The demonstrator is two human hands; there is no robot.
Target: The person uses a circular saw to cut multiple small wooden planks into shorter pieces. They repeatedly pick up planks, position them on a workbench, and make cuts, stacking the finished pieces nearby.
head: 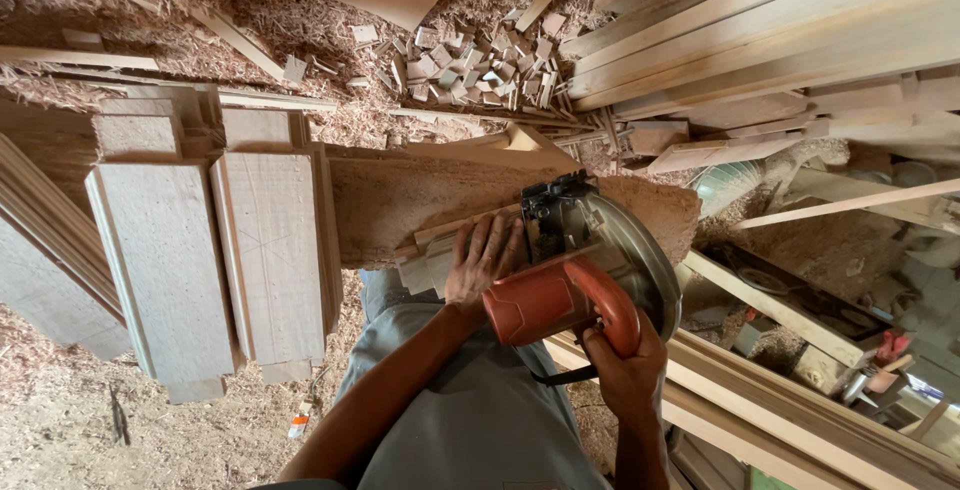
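Grey cloth of the person's clothing [470, 420] is filling the lower middle of the view, nearest the lens; both bare forearms are rising from it toward twelve o'clock. Reaching up from five o'clock, the right hand [625, 365] is wrapping its fingers tight around the orange handle of one circular saw [575, 275]; the wrist is running straight and the knuckles are facing the lens. Coming up from seven o'clock, the left hand [485, 255] is lying palm down with its fingers spread fairly wide, pressing on a small stack of pale wood strips [430, 255] just at nine o'clock of the saw; it is gripping nothing. One saw is sitting at the centre of the view, its round grey guard [645, 260] bulging toward three o'clock, on a sawdust-coated bench [400, 200]. Two broad grey panels [165, 270] are lying side by side at nine o'clock, and a third, shorter block [135, 135] is sitting beyond them. Many small offcuts [470, 65], too many to count, are piling up at twelve o'clock; long planks [760, 40] are stacking at one to two o'clock; shavings are covering the floor [60, 430] at eight o'clock.
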